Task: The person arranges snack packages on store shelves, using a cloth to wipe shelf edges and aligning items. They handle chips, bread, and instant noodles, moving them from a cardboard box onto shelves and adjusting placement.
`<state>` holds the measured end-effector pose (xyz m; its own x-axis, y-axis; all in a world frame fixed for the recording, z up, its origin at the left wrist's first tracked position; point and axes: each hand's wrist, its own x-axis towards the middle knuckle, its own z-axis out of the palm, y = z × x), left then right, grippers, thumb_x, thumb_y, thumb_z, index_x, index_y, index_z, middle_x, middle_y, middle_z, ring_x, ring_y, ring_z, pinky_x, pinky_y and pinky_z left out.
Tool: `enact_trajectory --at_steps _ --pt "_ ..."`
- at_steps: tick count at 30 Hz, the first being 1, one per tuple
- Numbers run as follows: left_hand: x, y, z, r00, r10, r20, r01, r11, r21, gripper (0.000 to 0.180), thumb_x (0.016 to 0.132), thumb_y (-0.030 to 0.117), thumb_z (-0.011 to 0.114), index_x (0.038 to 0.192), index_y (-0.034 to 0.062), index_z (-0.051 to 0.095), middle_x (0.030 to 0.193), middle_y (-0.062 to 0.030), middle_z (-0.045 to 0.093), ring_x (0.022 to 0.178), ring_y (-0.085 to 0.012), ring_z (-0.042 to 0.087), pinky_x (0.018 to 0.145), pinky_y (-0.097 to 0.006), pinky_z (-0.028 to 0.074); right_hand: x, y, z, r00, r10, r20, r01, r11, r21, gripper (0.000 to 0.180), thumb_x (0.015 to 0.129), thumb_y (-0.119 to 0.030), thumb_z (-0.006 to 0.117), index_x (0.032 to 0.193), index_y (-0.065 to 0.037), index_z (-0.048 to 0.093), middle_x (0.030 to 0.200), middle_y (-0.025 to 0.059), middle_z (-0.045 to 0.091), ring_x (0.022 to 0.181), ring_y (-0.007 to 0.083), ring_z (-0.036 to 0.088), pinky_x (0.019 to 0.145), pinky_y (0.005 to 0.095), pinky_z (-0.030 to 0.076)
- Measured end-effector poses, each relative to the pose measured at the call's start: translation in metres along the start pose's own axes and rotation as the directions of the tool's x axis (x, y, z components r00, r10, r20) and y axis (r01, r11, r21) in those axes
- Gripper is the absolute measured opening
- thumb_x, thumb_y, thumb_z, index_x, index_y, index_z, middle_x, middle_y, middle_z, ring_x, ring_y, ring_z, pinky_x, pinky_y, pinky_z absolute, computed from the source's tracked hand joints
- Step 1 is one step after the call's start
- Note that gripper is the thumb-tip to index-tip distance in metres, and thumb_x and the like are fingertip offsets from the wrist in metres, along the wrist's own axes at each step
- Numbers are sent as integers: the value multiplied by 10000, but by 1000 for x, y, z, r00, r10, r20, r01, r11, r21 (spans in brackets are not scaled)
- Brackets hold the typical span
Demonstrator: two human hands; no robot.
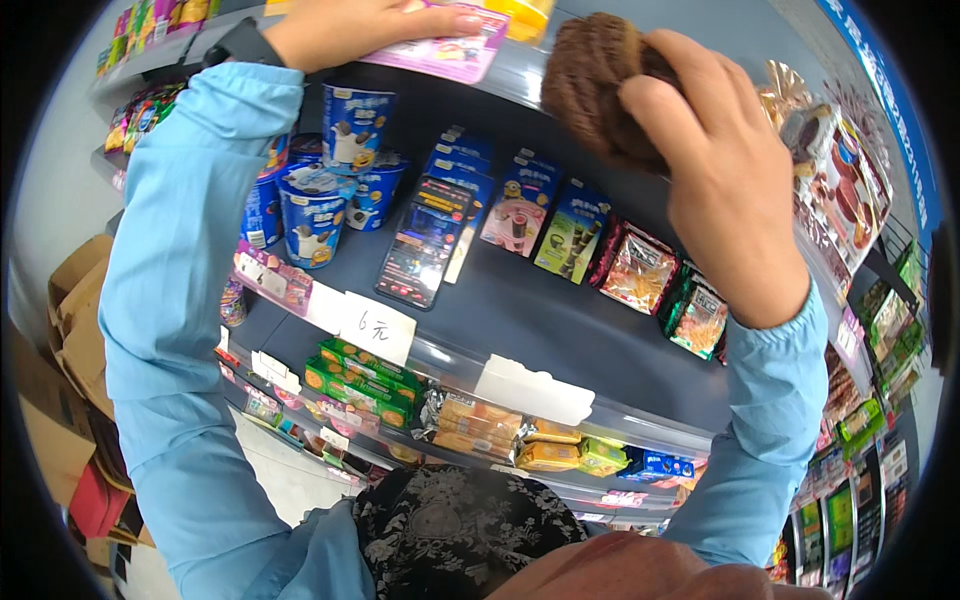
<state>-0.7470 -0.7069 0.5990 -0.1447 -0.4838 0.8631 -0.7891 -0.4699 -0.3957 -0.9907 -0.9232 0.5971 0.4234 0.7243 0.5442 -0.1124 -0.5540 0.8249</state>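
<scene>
At the top edge, my left hand holds a pink price card at the front of an upper shelf. A finger or thumb lies along the card, and part of the hand is cut off by the frame. A bunched brown cloth is gripped in my right hand, with the fingers curled over it, beside that same shelf edge. On the dark shelf below lie a phone with its screen lit, blue snack cups, flat snack boxes and red and green snack packets.
A handwritten white card and a blank white card sit along the shelf's front rail. Green biscuit packs stand on a lower shelf. Cardboard boxes are at the left. Bagged snacks hang or stand at the right.
</scene>
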Motion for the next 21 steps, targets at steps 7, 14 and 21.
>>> enact_trajectory --at_steps 7,14,21 --pt "-3 -5 8 997 59 -53 -55 996 63 813 932 534 615 1540 33 413 1613 -301 297 1537 -458 176 1246 -557 148 44 -15 27 984 -109 -140 118 992 54 241 760 -106 650 992 -110 588 1135 140 583 916 291 580 772 376 503" --pt "1 2 -1 997 48 -52 -50 998 -33 754 938 471 622 1525 39 426 1602 -284 316 1516 -459 227 1240 -552 155 32 -8 24 988 -96 -123 105 992 70 245 782 -101 646 1019 -131 592 1151 116 584 906 276 575 771 358 505" --pt "-6 -11 -9 1000 -7 27 4 992 128 750 954 506 604 1553 92 421 1656 -226 282 1546 -418 202 1249 -537 107 -19 20 11 947 -217 -236 172 965 -197 269 762 -139 712 1004 -134 595 1153 119 615 910 267 607 736 355 528"
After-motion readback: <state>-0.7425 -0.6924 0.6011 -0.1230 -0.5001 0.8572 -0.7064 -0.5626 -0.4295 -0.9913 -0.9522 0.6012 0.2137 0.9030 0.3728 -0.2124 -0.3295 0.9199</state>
